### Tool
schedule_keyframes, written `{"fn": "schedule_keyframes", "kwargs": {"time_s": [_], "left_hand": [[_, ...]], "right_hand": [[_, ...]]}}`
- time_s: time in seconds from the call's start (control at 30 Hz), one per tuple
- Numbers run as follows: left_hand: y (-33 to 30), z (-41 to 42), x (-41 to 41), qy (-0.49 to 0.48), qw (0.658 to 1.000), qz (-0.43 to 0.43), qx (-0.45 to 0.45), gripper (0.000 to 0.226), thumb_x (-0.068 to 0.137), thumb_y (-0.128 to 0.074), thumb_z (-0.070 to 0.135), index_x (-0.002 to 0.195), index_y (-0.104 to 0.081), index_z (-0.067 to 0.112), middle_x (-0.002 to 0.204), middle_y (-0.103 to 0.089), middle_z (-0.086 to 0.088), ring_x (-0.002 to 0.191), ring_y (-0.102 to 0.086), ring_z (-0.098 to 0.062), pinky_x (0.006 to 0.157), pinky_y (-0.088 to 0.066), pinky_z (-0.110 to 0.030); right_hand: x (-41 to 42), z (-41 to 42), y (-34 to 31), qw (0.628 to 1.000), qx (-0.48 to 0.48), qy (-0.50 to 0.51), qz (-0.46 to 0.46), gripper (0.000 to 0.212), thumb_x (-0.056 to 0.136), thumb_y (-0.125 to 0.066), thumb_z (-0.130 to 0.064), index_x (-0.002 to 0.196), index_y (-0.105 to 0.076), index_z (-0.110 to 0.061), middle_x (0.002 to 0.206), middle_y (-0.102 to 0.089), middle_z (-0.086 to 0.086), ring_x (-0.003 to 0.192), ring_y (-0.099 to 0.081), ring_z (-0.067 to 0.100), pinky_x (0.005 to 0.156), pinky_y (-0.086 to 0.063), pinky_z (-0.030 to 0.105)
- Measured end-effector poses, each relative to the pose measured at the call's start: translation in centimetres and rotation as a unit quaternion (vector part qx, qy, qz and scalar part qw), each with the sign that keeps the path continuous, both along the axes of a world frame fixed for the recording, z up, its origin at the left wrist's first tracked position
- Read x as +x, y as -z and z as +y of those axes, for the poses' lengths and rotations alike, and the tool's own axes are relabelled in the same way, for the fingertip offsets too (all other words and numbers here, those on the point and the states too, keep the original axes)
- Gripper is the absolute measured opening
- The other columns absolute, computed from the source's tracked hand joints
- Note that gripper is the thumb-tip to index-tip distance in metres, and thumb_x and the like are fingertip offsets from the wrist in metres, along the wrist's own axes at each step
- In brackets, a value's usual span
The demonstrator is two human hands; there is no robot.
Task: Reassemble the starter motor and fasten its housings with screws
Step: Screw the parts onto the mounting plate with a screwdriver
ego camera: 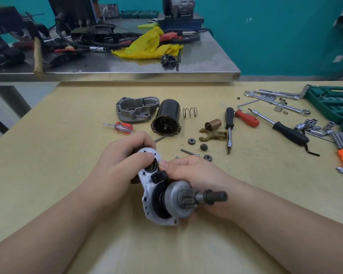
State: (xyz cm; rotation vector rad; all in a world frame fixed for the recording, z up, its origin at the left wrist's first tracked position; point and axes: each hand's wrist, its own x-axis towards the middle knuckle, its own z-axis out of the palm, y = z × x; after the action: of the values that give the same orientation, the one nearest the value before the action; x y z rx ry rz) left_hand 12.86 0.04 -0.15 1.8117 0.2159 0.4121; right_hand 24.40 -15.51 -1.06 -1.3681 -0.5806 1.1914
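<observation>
I hold a silver starter housing plate (149, 202) with its pinion drive and shaft (204, 196) pointing right, low over the wooden table (67, 119). My left hand (125, 163) grips the plate's upper end, thumb at the rim of its round opening. My right hand (194, 175) wraps behind the drive and pinches a small black part (158, 176) against the plate. Farther back lie the grey nose housing (136, 108), the black motor body (167, 117), a spring (190, 112), a copper-coloured plunger (212, 124), a fork lever (213, 135), three small gears (203, 147) and a pin (190, 152).
A small red screwdriver (121, 127) lies left of the motor body. Black and red-handled drivers (246, 118), a ratchet handle (289, 133), wrenches (275, 95), loose sockets and a green socket case (333, 103) crowd the right side. A cluttered steel bench (127, 72) stands behind.
</observation>
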Motion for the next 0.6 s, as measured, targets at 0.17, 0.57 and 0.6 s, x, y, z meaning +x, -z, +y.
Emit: {"fn": "schedule_keyframes", "kwargs": {"time_s": [0.17,0.57,0.6], "left_hand": [[-0.2,-0.3,-0.1,-0.017,0.999,0.009,-0.050,0.025,0.074,-0.057,0.018,0.085,-0.069,-0.001,0.069,-0.050,-0.030,0.057,-0.046,-0.024,0.049,-0.032,-0.027],[0.9,-0.8,0.5,-0.072,0.986,-0.036,-0.146,0.035,0.071,-0.061,0.032,0.084,-0.068,0.001,0.073,-0.050,-0.036,0.063,-0.049,-0.034,0.059,-0.036,-0.046],[1.1,-1.0,0.6,-0.076,0.986,-0.043,-0.144,0.034,0.074,-0.060,0.033,0.086,-0.067,0.002,0.072,-0.053,-0.029,0.063,-0.052,-0.032,0.058,-0.039,-0.043]], "right_hand": [[-0.2,-0.4,-0.7,0.999,-0.013,-0.030,-0.019,0.036,0.082,-0.079,-0.059,0.081,-0.085,-0.024,0.074,-0.074,0.001,0.069,-0.066,0.022,0.083,-0.047,0.048],[-0.6,-0.4,-1.2,0.999,0.026,0.000,-0.036,0.045,0.086,-0.071,-0.055,0.076,-0.077,-0.012,0.065,-0.069,-0.003,0.055,-0.062,0.007,0.056,-0.051,0.018],[-0.4,-0.3,-1.1,0.998,0.021,0.024,-0.045,0.051,0.083,-0.074,-0.055,0.078,-0.075,-0.004,0.061,-0.065,-0.003,0.051,-0.059,0.008,0.053,-0.050,0.018]]}}
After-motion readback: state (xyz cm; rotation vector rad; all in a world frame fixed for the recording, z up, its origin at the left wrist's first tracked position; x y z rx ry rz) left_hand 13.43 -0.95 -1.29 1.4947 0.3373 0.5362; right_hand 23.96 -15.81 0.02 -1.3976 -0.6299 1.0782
